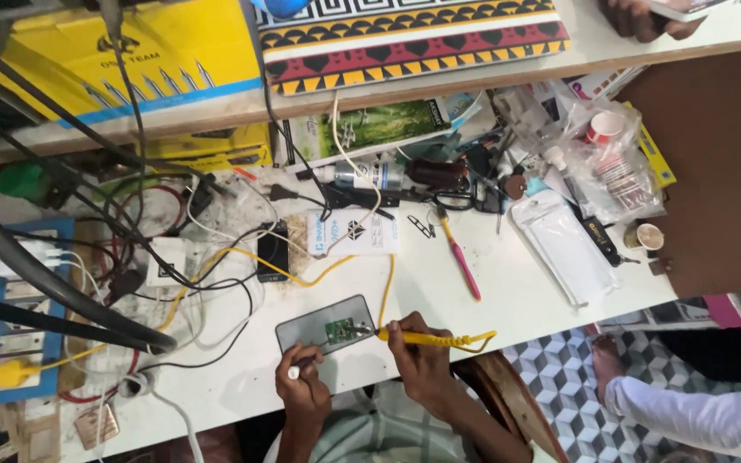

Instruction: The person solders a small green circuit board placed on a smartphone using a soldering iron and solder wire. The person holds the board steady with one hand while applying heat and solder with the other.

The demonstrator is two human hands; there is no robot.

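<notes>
The right hand (418, 347) is closed in a pen grip around a yellow-handled soldering iron (435, 338), its tip touching the 3 o'clock edge of a small green circuit board (337, 329). That board lies near the middle of a grey rectangular work mat (302, 330) on the white workbench (516, 291), directly in front of the person. The left hand (302, 381), at 7 o'clock from the board, is closed around a thin white-tipped stick (294, 372), possibly solder or a probe; it is too small to tell which. Its tip points up toward the board but does not appear to reach it.

At 12 o'clock from the mat lie a black phone (272, 250) and a white printed card (353, 233), with yellow and black wires (216, 274) looping across at 10 o'clock. A pink-handled tool (465, 266) lies at 2 o'clock and a clear plastic packet (563, 249) farther at 3 o'clock. Another person's hand (645, 17) rests on the shelf at the top right.

To do this joint well, I judge that the heel of the right hand should stay planted on the bench so the tip does not wander across neighbouring pads. The board looks loose on the mat, so the left hand ought to steady it or feed in close beside the tip. The trailing yellow cord (388, 287) should hang slack, away from the hot end.
</notes>
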